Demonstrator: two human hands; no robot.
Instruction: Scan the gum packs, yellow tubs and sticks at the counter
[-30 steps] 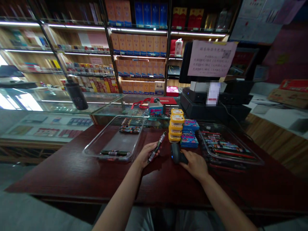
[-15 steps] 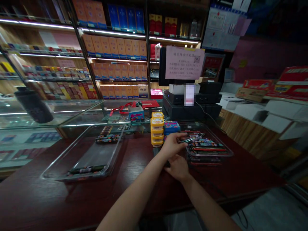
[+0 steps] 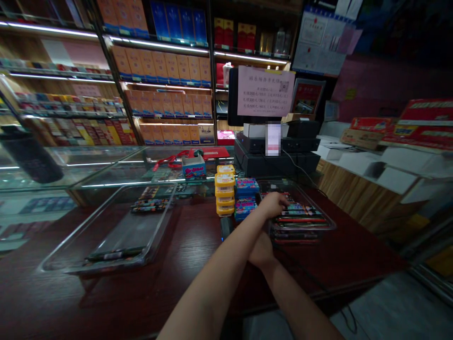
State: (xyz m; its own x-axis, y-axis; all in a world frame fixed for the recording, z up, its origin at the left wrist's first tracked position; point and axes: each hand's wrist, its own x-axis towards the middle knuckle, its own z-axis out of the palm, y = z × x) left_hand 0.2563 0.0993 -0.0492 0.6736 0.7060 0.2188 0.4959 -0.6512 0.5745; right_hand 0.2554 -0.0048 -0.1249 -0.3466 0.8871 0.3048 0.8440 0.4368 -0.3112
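Observation:
My left hand reaches into the clear plastic tray on the right, over several slim, patterned pens. Its fingers curl downward; what they grip, if anything, is hidden. Below and behind my left forearm is my right hand, near the tray's left end, with its fingers covered from sight. Another clear tray on the left holds a small group of pens at its far end and more dark pens at its near end.
Yellow-lidded tubs are stacked beside blue patterned boxes, left of my hands. A small dark device lies before them. Behind stand a monitor with a pink sign and a glass counter. A dark bottle stands far left.
My left hand has moved from holding a pen above the right tray to lower over the pens there. My right hand has drawn slightly down behind the left forearm. The view has shifted right.

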